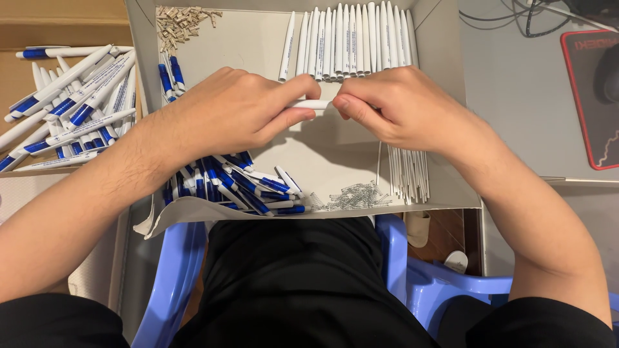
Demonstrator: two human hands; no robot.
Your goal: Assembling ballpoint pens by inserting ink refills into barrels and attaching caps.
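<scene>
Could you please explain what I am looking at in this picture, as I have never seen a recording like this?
There is no machine here: a person wears a camera on the head, so the one picture looks down at their own two bare hands. The left hand and right hand together pinch a white pen barrel between them. They work over a shallow cardboard tray resting across the lap. In it lie a row of white barrels, a heap of blue-and-white pen parts, small metal springs, thin white refills and tiny tan pieces. Finished pens pile up in a box at the left.
</scene>
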